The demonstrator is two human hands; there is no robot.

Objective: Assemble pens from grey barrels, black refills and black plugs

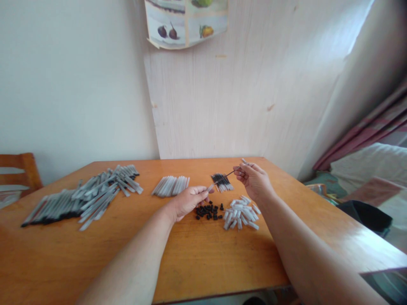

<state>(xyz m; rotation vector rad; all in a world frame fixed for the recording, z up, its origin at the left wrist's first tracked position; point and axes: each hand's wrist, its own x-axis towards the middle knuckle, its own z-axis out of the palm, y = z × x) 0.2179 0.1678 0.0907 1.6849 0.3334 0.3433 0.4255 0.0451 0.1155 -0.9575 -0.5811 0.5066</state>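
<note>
My left hand (188, 202) pinches a whitish translucent pen barrel (210, 187), most of it hidden by the fingers. My right hand (254, 181) grips the far end of a thin black pen refill (227, 174), which slants between the hands. The refill's near end meets the barrel's mouth; how far in it sits I cannot tell. Below the left fingers lie small black plugs (208, 212). A heap of short white pen caps (241, 214) lies under my right wrist. Behind the hands is a row of black refills (222, 181).
Several bare barrels (171, 186) lie side by side left of centre on the wooden table (190, 262). Farther left spreads a big pile of pens (108, 190), some with black ends. A wall stands behind the table, a chair (22, 169) at its left.
</note>
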